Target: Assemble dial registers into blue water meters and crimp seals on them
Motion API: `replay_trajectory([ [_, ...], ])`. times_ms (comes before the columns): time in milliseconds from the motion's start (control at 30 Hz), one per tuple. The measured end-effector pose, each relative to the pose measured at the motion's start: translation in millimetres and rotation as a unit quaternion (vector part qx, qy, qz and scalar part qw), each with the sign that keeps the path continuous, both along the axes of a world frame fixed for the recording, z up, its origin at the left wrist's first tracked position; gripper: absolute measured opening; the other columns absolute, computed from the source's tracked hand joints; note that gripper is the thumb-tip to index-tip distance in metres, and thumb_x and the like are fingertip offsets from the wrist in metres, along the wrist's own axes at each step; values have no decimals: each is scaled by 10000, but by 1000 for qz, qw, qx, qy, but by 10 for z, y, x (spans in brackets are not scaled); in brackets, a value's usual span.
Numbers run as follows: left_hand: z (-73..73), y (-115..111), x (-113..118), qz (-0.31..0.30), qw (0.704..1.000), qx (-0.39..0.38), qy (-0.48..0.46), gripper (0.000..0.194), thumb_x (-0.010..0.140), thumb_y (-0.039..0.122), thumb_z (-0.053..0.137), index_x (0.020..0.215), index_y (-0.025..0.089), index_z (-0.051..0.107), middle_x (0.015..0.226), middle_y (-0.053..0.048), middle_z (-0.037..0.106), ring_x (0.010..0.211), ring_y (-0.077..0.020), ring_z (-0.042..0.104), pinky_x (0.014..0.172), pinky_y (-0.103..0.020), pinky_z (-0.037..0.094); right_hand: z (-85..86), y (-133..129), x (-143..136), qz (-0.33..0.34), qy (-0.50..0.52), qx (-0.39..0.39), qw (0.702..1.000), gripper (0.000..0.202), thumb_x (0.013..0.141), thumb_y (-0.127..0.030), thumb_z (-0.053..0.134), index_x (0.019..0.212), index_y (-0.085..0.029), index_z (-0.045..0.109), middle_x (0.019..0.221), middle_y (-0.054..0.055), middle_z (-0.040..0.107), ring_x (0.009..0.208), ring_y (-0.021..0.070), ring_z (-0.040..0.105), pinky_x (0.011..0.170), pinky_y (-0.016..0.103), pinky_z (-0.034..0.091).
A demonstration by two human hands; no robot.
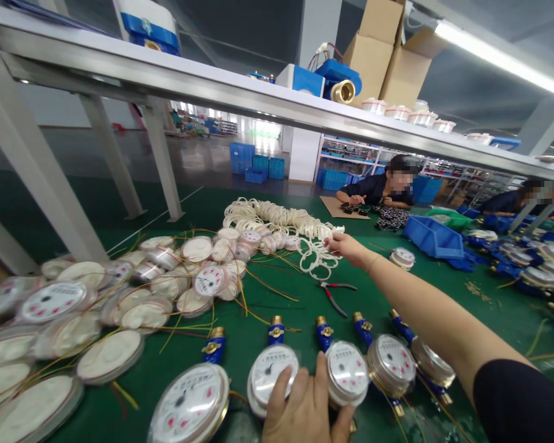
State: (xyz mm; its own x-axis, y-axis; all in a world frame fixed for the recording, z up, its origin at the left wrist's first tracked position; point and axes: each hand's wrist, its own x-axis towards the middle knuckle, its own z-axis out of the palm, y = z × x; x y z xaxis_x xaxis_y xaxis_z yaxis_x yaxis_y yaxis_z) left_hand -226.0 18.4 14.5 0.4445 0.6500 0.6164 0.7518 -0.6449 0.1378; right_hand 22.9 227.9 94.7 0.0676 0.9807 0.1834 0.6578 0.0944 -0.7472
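Blue-bodied water meters with brass ends stand in a row along the near side of the green table. My left hand (300, 403) lies with fingers spread at two of them, one water meter (274, 372) under its fingertips at the left and another water meter (348, 372) by its index finger and thumb. Stretched far forward, my right hand (348, 247) is at the near right end of a heap of white plastic rings (277, 215). Its fingers are pinched on a white ring (331, 237); the fingertips are small and partly merge with the heap.
Loose round meter registers (210, 280) with thin wires are piled at the left. Red-handled pliers (335, 295) lie mid-table. A blue bin (433, 237) and more meters (535, 258) are at the right. A co-worker (383, 187) sits opposite. A shelf (240, 89) crosses overhead.
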Motion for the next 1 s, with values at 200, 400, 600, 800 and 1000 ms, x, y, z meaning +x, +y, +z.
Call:
replay_trajectory([
  [200,82,-19,-12,-24,999,-3,28,461,898,437,416,1208,142,587,961,-109,704,975,-246,590,1020,-452,223,231,-866,180,15,162,34,986,299,904,-371,389,1074,-150,496,949,64,633,746,124,586,705,291,473],
  [400,186,-7,13,-28,996,-11,82,465,889,405,451,1235,110,553,967,-134,688,995,-275,586,1000,-487,255,134,-2183,268,-29,271,58,960,314,835,-446,536,1024,-198,506,862,27,616,735,144,550,679,289,426],
  [600,242,-50,10,-95,992,71,-49,436,830,349,600,1218,163,532,1054,-113,668,976,-269,602,973,-499,302,-191,-3078,-14,-37,519,1,854,248,841,-363,575,1028,-202,544,795,11,594,666,117,502,633,248,387],
  [800,346,-293,98,-244,954,-108,-140,453,888,206,506,1328,235,405,1238,-93,577,1156,-226,520,974,-393,434,-270,-3393,-250,8,605,-22,796,196,867,-301,545,1033,-197,559,752,16,604,649,113,505,622,230,362],
  [1000,543,-422,478,-291,695,-557,-350,399,864,374,559,1214,184,535,1038,-90,677,889,-213,655,775,-345,558,-349,-3554,-311,43,632,-43,773,200,886,-295,518,1055,-193,552,768,31,626,648,113,532,629,238,362],
])
